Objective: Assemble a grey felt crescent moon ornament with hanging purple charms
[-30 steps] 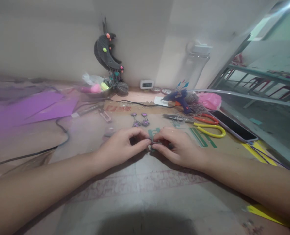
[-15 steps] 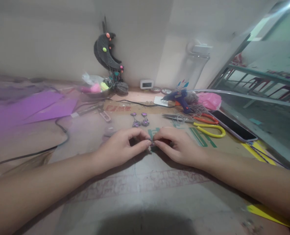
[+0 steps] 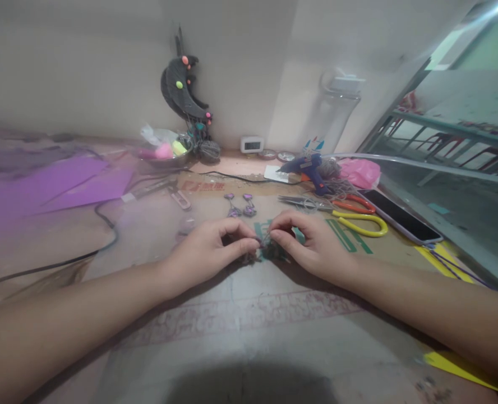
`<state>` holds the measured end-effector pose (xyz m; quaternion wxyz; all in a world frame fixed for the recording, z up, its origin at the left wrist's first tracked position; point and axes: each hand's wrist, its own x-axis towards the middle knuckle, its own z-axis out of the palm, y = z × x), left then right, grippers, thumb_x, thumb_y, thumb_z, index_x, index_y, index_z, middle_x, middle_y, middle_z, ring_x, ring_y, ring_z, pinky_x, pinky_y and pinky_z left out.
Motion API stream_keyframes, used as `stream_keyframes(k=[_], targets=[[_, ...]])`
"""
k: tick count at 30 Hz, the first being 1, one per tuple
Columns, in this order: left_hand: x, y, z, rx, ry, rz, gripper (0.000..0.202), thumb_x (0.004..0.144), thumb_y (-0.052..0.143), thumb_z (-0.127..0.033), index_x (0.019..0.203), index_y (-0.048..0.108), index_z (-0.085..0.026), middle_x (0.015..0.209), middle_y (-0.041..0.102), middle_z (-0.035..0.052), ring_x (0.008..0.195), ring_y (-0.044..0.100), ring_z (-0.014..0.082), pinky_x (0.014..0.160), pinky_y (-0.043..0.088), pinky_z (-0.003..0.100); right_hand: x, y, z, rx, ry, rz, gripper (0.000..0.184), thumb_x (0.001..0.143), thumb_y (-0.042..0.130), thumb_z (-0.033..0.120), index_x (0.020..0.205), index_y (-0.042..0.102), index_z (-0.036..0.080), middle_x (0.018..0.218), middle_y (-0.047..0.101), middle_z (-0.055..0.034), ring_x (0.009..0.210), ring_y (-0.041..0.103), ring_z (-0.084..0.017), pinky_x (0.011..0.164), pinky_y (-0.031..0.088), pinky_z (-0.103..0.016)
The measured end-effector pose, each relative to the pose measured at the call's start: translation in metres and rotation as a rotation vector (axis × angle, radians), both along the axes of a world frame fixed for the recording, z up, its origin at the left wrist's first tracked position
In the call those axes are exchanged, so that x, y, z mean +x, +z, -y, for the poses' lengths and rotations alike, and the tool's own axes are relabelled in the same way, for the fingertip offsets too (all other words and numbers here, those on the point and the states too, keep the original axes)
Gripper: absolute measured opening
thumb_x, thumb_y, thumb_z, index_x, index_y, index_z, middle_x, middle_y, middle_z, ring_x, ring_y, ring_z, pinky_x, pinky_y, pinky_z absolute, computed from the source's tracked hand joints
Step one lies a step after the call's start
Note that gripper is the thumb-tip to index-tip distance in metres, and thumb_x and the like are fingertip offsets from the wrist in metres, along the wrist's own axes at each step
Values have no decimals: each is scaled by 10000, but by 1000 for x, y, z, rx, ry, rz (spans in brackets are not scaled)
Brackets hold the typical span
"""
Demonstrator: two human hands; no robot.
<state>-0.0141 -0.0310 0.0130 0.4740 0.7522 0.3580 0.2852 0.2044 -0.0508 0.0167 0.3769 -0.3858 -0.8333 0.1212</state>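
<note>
My left hand (image 3: pixel 213 247) is closed, thumb against fingertips, on a small dark grey piece (image 3: pixel 251 258) that looks like yarn; most of it is hidden. Just to the right, my right hand (image 3: pixel 316 241) is closed in a pinch, a small gap from the left fingertips. A thin strand (image 3: pixel 267 238) seems to run between the two, too fine to make out well. Beyond the hands lie two small grey and purple ornaments (image 3: pixel 249 211) side by side on the cardboard-covered table (image 3: pixel 240 314).
On the right are scissors (image 3: pixel 360 223) with red and yellow handles, a blue glue gun (image 3: pixel 310 168) and a phone (image 3: pixel 402 216). A snipping tool (image 3: pixel 180 198), a bowl (image 3: pixel 169 160), purple sheets (image 3: pixel 55 185) and a black cable (image 3: pixel 68 262) are to the left. A small clock (image 3: pixel 252 145) stands behind.
My right hand has drawn slightly away to the right and up, opening a gap between the fingertips. My left hand stays almost in place.
</note>
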Motion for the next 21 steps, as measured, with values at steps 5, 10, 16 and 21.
stream_keyframes(k=[5,10,16,21], targets=[[0,-1,-3,-30,15,13,129,878,646,-304,875,700,-187,809,743,-8,736,663,130,695,513,238,0,1,1,57,16,12,96,917,564,184,845,623,160,747,654,-9,662,574,-110,615,445,-209],[0,-6,-6,-27,13,14,138,881,644,-314,935,708,-204,858,743,-9,786,667,137,740,514,251,1,1,1,75,16,-1,89,924,561,184,864,623,159,762,660,-11,675,583,-109,636,457,-209],[1,-6,-7,-7,9,20,120,871,655,-318,908,686,-208,832,732,-27,768,659,125,733,503,243,1,2,2,106,45,-4,98,938,540,175,892,625,155,789,666,-16,700,588,-107,668,463,-208],[1,-3,-5,13,6,-51,151,882,632,-355,888,694,-218,810,727,-27,763,653,134,737,501,259,1,2,0,99,36,-1,85,931,553,174,894,628,161,795,673,-17,697,595,-113,659,465,-217]])
